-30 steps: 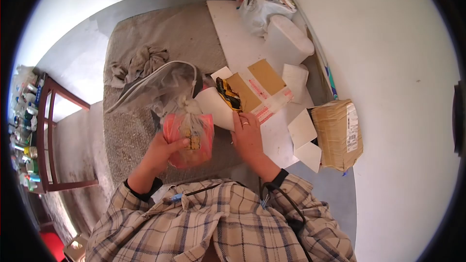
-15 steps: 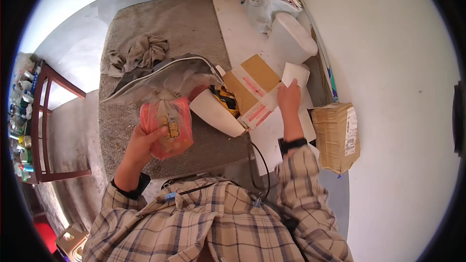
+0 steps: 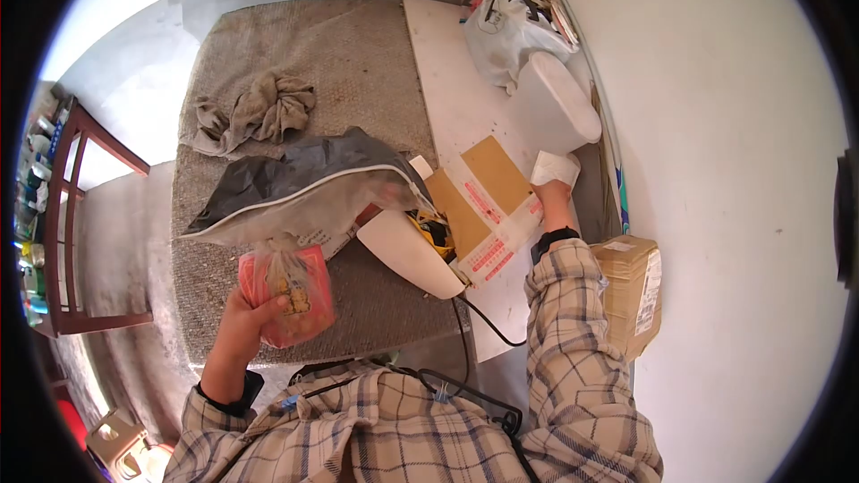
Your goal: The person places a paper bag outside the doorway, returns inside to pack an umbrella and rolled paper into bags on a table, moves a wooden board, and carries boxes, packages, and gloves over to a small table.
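My left hand (image 3: 238, 329) grips a pink-red packet (image 3: 307, 306) wrapped in clear plastic, with the thumb across its printed front. The packet is near the table's front edge, just below a dark zippered bag (image 3: 309, 165) with a clear side. At the right, my right hand (image 3: 557, 200) is closed on a white papery block (image 3: 557, 167), its fingertips mostly hidden. Beside that hand is a flat piece of brown cardboard (image 3: 497, 181) with red-printed tape. A white curved container (image 3: 407, 255) lies tilted between my hands, with black and yellow items at its opening.
A crumpled grey cloth (image 3: 268, 110) lies on the woven mat (image 3: 358, 54). At the back right are a translucent plastic container (image 3: 557, 105) and a stuffed white plastic bag (image 3: 514, 40). A taped carton (image 3: 628, 291) is by the right wall; a black cable (image 3: 492, 331) hangs near the front edge.
The view has shifted, so the tabletop appears lower. My left hand has drawn the packet slightly toward me and to the left. My right hand still holds the white block.
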Motion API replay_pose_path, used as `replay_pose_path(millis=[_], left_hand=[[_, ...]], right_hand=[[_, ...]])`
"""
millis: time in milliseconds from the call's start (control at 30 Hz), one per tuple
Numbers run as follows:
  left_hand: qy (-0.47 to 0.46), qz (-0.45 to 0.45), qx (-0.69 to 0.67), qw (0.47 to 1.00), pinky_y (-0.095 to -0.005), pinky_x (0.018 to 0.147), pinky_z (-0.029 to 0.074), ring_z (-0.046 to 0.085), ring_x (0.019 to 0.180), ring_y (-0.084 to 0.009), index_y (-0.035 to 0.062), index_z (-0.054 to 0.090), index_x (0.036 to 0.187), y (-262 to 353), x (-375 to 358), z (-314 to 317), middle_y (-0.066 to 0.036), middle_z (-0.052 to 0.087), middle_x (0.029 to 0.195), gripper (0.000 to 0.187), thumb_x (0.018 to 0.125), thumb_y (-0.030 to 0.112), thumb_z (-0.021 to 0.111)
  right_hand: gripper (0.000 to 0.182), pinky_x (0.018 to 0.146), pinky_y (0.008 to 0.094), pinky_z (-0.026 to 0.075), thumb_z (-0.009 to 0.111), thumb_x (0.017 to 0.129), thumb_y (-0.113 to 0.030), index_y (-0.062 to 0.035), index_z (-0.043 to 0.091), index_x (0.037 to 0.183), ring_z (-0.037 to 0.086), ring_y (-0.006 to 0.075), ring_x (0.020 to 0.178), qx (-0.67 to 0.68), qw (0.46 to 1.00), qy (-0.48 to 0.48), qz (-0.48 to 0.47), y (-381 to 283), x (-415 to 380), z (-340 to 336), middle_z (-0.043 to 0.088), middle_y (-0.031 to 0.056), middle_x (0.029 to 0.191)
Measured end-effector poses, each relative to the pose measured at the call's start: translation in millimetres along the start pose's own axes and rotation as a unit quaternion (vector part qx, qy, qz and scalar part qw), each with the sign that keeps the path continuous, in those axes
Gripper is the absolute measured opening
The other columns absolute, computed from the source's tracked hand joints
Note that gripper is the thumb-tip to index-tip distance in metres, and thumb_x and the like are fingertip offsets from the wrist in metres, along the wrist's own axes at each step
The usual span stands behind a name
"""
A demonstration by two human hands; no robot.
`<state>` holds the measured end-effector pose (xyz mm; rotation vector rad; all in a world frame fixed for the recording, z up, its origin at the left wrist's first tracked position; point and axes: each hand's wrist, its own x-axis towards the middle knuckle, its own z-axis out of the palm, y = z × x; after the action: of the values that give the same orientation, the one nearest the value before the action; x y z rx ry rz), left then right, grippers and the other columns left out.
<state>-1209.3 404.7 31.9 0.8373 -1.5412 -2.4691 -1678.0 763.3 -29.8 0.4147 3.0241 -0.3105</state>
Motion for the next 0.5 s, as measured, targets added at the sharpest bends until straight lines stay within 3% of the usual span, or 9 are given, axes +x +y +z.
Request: replay_pose_path(millis=[33,100,133,200,333,400,433,500], left_hand=[[0.0,-0.003,-0.004,1.0,-0.0306,0.082,0.049,0.061,0.092,-0.0168,-0.0011,0.052,0.114,1.2,1.0,1.1,-0.008,0.062,0.104,0.039,0.077,0.0,0.064],[0.01,-0.011,-0.009,1.0,-0.0277,0.074,0.05,0.062,0.085,-0.0138,-0.0008,0.056,0.108,5.8,1.5,6.1,-0.006,0.064,0.097,0.033,0.076,0.001,0.066],[0.009,-0.013,-0.01,1.0,-0.0277,0.074,0.05,0.062,0.085,-0.0138,-0.0008,0.056,0.108,5.2,2.2,5.6,-0.006,0.064,0.097,0.033,0.076,0.001,0.066],[0.003,-0.006,-0.029,1.0,-0.0278,0.074,0.051,0.062,0.084,-0.0138,-0.0007,0.057,0.107,5.9,5.3,7.0,-0.006,0.064,0.097,0.031,0.077,0.001,0.065],[-0.024,0.004,-0.036,0.999,-0.0276,0.075,0.051,0.062,0.084,-0.0137,-0.0008,0.057,0.106,13.0,7.7,10.5,-0.007,0.064,0.097,0.031,0.077,0.001,0.066],[-0.041,0.013,-0.026,0.999,-0.0278,0.075,0.051,0.062,0.085,-0.014,-0.0005,0.057,0.107,17.8,7.9,14.1,-0.007,0.064,0.098,0.032,0.077,0.001,0.066],[-0.046,0.015,-0.023,0.999,-0.0278,0.075,0.051,0.062,0.085,-0.014,-0.0005,0.057,0.107,18.3,7.5,14.4,-0.007,0.064,0.098,0.032,0.077,0.001,0.066],[-0.062,0.014,-0.04,0.997,-0.0278,0.076,0.051,0.062,0.086,-0.0141,-0.0007,0.056,0.108,18.5,8.1,15.9,-0.007,0.064,0.099,0.033,0.077,0.002,0.066]], right_hand=[[0.104,0.089,0.0441,0.046,0.076,0.063,-0.046,0.0205,0.028,0.126,0.048,0.0375,0.114,-0.005,1.0,0.0,0.0,3.0,3.6,-1.2,0.045,0.0298,0.124],[0.063,0.085,0.0422,0.049,0.071,0.069,-0.029,0.0138,0.052,0.111,0.057,0.038,0.102,0.006,0.999,-0.037,-0.009,5.9,1.4,-8.8,0.055,0.0292,0.111],[0.063,0.085,0.0422,0.049,0.071,0.069,-0.029,0.0138,0.052,0.111,0.057,0.038,0.102,0.004,0.999,-0.038,-0.009,8.2,-2.5,-10.5,0.055,0.0292,0.111],[0.03,0.079,0.0411,0.051,0.06,0.074,-0.014,0.008,0.062,0.094,0.062,0.0391,0.091,0.069,0.994,0.081,-0.023,12.0,-15.9,-23.1,0.061,0.0273,0.097],[0.026,0.076,0.0418,0.051,0.055,0.077,-0.009,0.0084,0.06,0.096,0.062,0.0396,0.09,0.153,0.978,0.139,0.027,19.0,-32.7,-55.8,0.062,0.0278,0.095],[0.026,0.077,0.0412,0.05,0.054,0.079,-0.004,0.0094,0.058,0.1,0.063,0.0358,0.09,0.385,0.908,0.154,0.06,35.1,-17.9,-58.8,0.062,0.0257,0.098],[0.026,0.077,0.0412,0.05,0.054,0.079,-0.004,0.0094,0.058,0.1,0.063,0.0358,0.09,0.387,0.906,0.158,0.063,39.6,-20.1,-60.3,0.062,0.0257,0.098],[0.029,0.079,0.0383,0.05,0.053,0.082,-0.001,0.0082,0.054,0.109,0.062,0.0283,0.093,0.593,0.77,0.202,-0.119,28.4,-55.9,-81.3,0.062,0.0193,0.105]])
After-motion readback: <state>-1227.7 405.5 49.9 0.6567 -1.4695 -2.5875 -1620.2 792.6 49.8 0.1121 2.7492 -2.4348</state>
